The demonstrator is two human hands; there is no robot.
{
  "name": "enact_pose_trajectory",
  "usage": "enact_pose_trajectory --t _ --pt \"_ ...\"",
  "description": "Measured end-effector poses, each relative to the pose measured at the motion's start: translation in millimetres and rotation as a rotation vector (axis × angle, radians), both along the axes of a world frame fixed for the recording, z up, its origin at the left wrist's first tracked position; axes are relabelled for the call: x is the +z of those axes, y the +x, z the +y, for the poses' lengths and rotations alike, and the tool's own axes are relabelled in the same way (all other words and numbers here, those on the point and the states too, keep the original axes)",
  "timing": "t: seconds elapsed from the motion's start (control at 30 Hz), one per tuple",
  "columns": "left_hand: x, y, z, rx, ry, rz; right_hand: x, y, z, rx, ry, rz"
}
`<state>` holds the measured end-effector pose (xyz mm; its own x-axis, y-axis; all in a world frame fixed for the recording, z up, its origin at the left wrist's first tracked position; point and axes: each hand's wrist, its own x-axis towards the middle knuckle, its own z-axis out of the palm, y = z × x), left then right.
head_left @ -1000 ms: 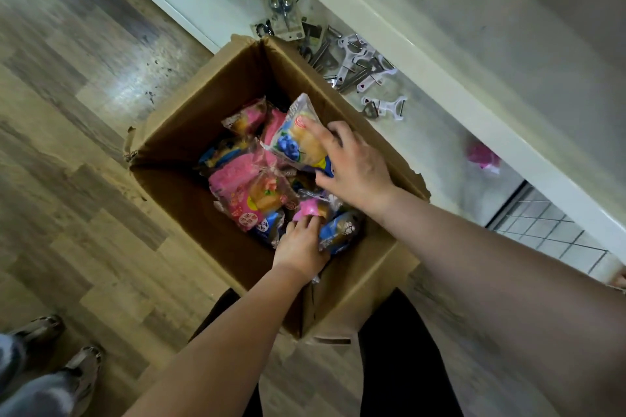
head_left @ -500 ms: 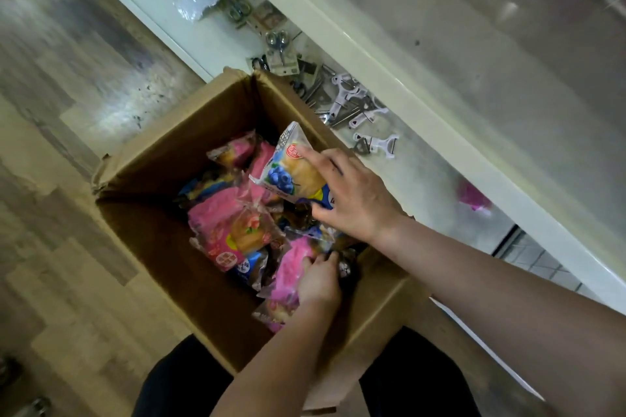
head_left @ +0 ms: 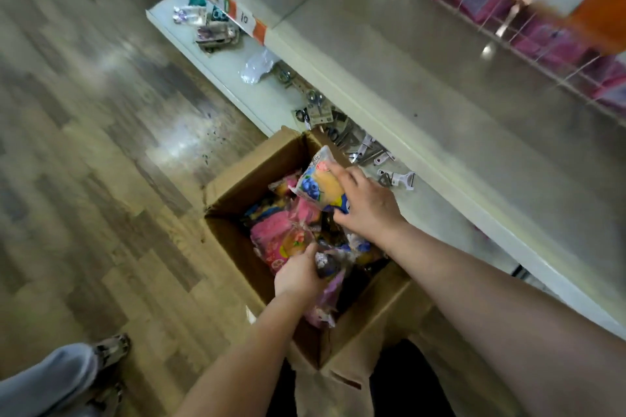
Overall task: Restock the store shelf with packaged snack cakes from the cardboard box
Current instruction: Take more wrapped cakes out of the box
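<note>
Up out of the pile come both hands, and the view has tipped to take in the shelf [head_left: 440, 95] beyond them. The right hand [head_left: 367, 210] has lifted the blue pack [head_left: 318, 181] to the far rim of the box [head_left: 244, 179], fingers curled over its top and the thumb beneath. The left hand [head_left: 298, 272], nearer the body, grips a pink pack [head_left: 325, 305] whose wrapper hangs below its knuckles against the near wall. More cakes [head_left: 271, 230] lie between and under the two hands. With one pack clasped in each hand and both clear of the heap, picking looks done for this round. The next step is probably the carry up and to the right, onto the bare shelf.
</note>
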<state>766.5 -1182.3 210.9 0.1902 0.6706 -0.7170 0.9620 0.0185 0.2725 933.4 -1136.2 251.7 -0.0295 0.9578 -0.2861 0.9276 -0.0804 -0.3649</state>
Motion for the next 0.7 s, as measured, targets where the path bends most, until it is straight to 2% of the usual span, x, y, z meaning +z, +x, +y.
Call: enact_pose_trajectory --t 0.23,0.4,0.57,0.7 --pt "106 -29 38 0.220 0.116 -0.031 108 -21 31 0.086 0.127 -0.014" --pt "185 -43 68 0.281 0.259 -0.079 184 -23 47 0.134 0.229 -0.046" --pt "272 -39 109 0.265 0.412 -0.152 256 -16 68 0.146 0.336 -0.118" --pt "330 -34 134 0.240 0.516 -0.199 308 -10 80 0.061 0.450 -0.065"
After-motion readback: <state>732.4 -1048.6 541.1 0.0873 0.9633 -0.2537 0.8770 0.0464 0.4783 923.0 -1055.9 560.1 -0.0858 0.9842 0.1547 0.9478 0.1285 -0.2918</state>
